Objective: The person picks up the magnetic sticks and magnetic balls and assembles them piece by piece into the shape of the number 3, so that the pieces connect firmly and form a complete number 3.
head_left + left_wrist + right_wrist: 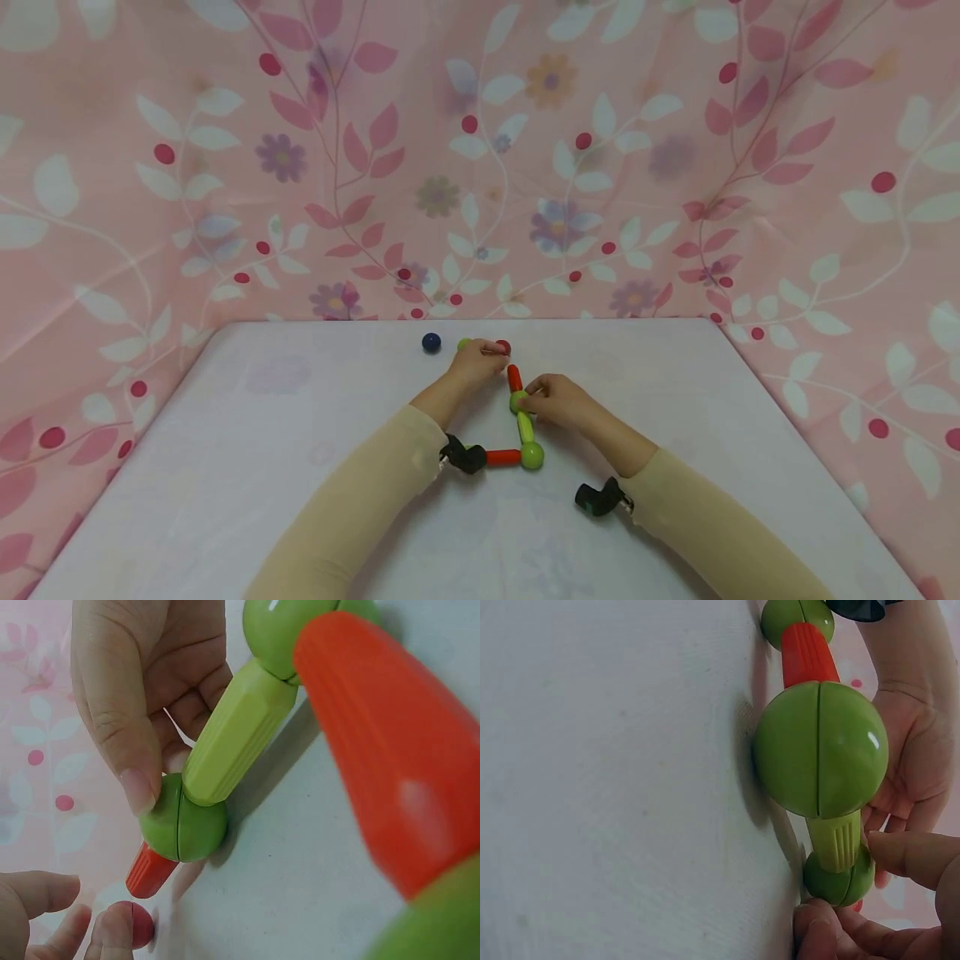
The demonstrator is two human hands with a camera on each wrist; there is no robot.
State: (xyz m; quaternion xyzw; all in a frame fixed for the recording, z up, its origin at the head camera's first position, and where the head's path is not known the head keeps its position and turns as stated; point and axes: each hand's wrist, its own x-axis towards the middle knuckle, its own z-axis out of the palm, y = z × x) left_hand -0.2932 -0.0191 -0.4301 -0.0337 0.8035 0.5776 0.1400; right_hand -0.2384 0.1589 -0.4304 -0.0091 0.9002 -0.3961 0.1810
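My right hand (558, 402) pinches a green ball (199, 829) between thumb and fingers. That ball joins a short red rod (513, 377) on its far side to a light-green rod (240, 735) on its near side. At the corner sits another green ball (821, 750), from which a second red rod (503, 457) runs left to a further green ball (786, 621). My left hand (477, 364) reaches past the far red rod; its fingers are at a red ball (142, 924), with the thumb apart from it. The left hand partly hides the red ball.
A dark blue ball (431, 342) and a half-hidden green ball (464, 342) stand near the back of the white table (300, 467). Black wrist cameras (598, 498) hang under both sleeves. Behind the table rises a pink floral curtain (480, 167).
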